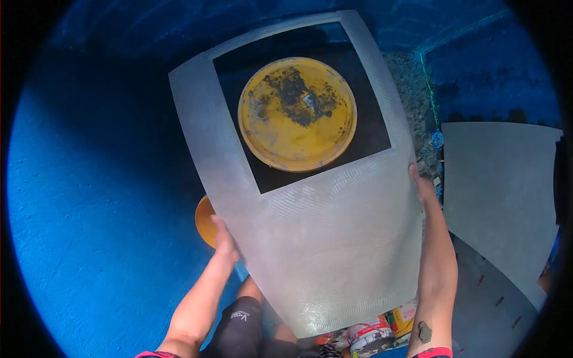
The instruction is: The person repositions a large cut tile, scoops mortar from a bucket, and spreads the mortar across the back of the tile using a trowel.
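A large grey tile (334,244) with fine ridged lines over its face is held in front of me, tilted. Near its far end is a square cut-out, and a round yellow, dirt-caked bucket lid or base (262,134) shows inside it. My left hand (224,243) grips the tile's left edge, thumb on top and fingers hidden underneath. Farther up the opposite edge, my right hand (423,188) holds it the same way. An orange bucket (205,222) peeks out beside my left hand, partly covered by the tile.
Blue coated floor (95,256) spreads to the left, with blue walls (489,65) behind. A rubble strip (412,101) runs along the right. Another grey tile (498,191) lies there, near flooring with several red clips (500,301). A tub (371,339) and a yellow package (403,319) stand below.
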`<state>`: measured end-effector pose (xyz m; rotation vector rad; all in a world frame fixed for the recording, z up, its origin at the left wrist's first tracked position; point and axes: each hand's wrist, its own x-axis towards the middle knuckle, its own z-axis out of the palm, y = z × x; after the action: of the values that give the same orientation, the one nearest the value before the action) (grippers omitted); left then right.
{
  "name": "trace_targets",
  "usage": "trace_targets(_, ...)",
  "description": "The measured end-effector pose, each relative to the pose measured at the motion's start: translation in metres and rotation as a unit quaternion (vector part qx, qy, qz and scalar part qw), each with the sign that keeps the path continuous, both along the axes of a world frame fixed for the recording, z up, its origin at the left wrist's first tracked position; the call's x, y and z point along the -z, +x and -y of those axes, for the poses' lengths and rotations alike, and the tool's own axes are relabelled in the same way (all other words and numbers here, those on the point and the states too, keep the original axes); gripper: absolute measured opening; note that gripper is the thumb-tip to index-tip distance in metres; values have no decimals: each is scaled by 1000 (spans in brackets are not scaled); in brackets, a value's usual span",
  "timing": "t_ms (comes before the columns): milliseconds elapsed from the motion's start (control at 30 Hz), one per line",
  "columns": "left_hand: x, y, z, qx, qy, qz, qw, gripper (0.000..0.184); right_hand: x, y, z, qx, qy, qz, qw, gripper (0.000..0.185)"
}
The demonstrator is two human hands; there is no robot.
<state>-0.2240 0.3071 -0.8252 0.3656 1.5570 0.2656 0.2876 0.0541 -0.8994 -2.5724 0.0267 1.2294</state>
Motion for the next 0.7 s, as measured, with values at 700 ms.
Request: trace_targets(700, 5, 21, -45, 55, -20, -17, 998, 83, -37, -19, -16, 84, 29, -8, 996, 105)
